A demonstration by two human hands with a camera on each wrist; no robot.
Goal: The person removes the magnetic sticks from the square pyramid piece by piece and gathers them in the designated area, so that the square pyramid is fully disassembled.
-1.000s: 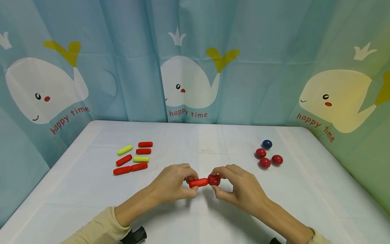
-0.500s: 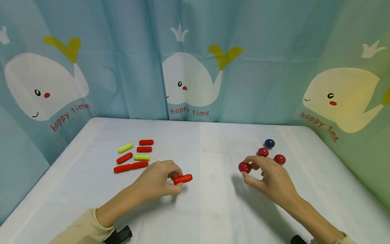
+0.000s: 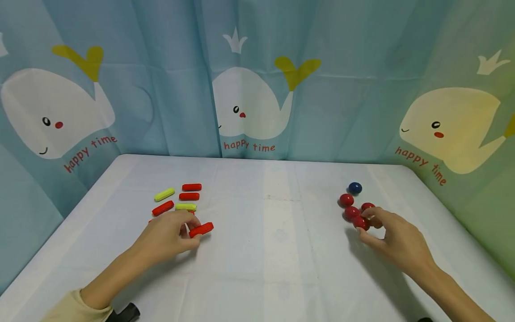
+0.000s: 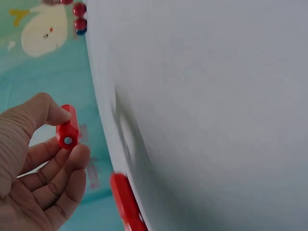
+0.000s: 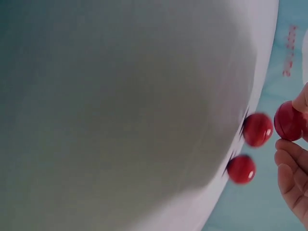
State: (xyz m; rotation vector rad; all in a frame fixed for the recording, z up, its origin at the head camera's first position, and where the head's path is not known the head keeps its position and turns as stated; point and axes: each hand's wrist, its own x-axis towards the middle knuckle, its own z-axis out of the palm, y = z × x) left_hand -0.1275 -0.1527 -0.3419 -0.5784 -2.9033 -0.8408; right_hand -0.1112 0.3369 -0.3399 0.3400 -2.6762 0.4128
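My left hand (image 3: 170, 232) pinches a red magnetic rod (image 3: 201, 230) between thumb and fingers, above the left side of the table. A small metal disc shows in the end of this rod in the left wrist view. A red rod (image 4: 126, 199) lies on the table beyond the fingers there. At the right, my right hand (image 3: 396, 239) pinches a red ball (image 3: 360, 222) by thumb and fingertips. It is close in front of another red ball (image 3: 352, 213). One more red ball (image 3: 368, 206) is partly hidden behind the right fingers.
Left of centre lie loose red rods (image 3: 189, 197) and yellow-green rods (image 3: 164, 194). The left hand covers most of a joined red pair. A blue ball (image 3: 355, 188) and a red ball (image 3: 346, 200) sit at the right. A whale-print curtain (image 3: 346, 107) stands behind the white table (image 3: 257, 250).
The red rod and red ball, end to end one second ago, have come apart. My left hand has carried the rod left towards the rods; my right hand has carried the ball right to the other balls.
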